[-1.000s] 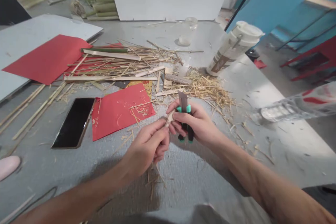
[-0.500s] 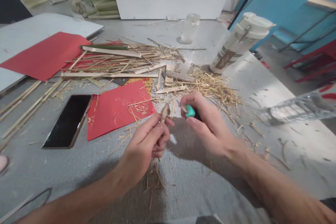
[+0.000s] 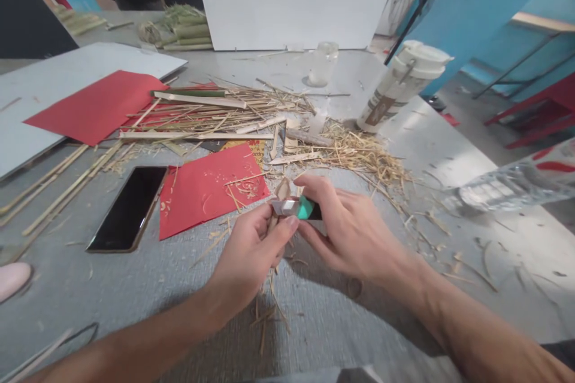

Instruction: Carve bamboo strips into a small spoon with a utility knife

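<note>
My left hand [image 3: 256, 242] is closed around a small carved piece of wood or bamboo [image 3: 283, 189], whose pale, rounded tip rises above the fingers. In my right hand [image 3: 345, 224] is a knife with a teal and black handle [image 3: 305, 208]. The knife's short blade lies across the carved piece, and my left thumb rests close against it. Whether the blade is cutting into the piece cannot be seen. Just left of the hands is a red sheet [image 3: 211, 191] with a pale pattern and loose shavings on it. Thin shavings [image 3: 265, 317] lie below my hands.
A phone [image 3: 130, 209] lies at the left. Behind are bamboo strips [image 3: 202, 114], a heap of shavings [image 3: 368, 152] and another red sheet [image 3: 99, 105]. A glass jar [image 3: 322, 64], a white tumbler [image 3: 402, 87] and a plastic bottle [image 3: 507, 182] stand or lie toward the right.
My right hand has moved left, bringing the knife blade from apart onto the carved piece. My left thumb has shifted up to the blade. The view has tilted slightly.
</note>
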Tool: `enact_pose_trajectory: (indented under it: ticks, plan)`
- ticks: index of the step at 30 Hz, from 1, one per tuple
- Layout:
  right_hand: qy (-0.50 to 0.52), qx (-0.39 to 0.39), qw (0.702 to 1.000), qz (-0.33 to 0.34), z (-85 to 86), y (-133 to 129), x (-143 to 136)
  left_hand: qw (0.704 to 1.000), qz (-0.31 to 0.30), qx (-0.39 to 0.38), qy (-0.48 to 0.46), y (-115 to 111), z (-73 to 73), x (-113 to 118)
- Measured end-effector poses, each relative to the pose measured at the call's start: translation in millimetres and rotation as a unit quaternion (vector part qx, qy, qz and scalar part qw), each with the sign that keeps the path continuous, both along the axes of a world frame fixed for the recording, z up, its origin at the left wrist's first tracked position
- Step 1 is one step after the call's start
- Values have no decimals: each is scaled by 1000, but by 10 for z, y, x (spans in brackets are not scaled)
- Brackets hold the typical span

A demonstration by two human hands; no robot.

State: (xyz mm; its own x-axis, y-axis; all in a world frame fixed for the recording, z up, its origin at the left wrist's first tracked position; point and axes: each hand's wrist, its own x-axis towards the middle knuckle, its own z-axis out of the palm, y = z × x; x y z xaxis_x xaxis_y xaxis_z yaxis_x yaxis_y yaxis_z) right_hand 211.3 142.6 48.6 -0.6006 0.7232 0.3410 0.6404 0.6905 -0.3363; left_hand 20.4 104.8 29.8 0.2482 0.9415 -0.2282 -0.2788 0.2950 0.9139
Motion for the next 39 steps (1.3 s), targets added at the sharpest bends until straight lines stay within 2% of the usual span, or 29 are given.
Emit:
enact_pose_trajectory:
  ticks: [5, 8, 11, 20, 27, 34, 39]
  plan:
    - [2, -53, 998, 13, 15, -11, 7, 1000, 6, -10, -11, -21, -40, -21]
    - [13, -75, 997, 23, 3, -18, 11, 1000, 9, 2, 26, -12, -50, -41]
    - [11, -58, 998, 19, 1, -13, 30, 998, 4, 12, 56, 3, -52, -59]
    - [-27, -46, 998, -29, -26, 46, 71, 998, -13, -1, 63, 21, -56, -71]
    - [-47, -15, 999, -6, -19, 57, 77, 998, -33, -6, 46, 25, -88, -81]
    - [-62, -31, 998, -10, -9, 53, 74, 998, -27, 11, 59, 6, -119, -77]
    - [-59, -18, 998, -15, -76, 37, 35, 999, 4, -13, 48, 4, -105, -45]
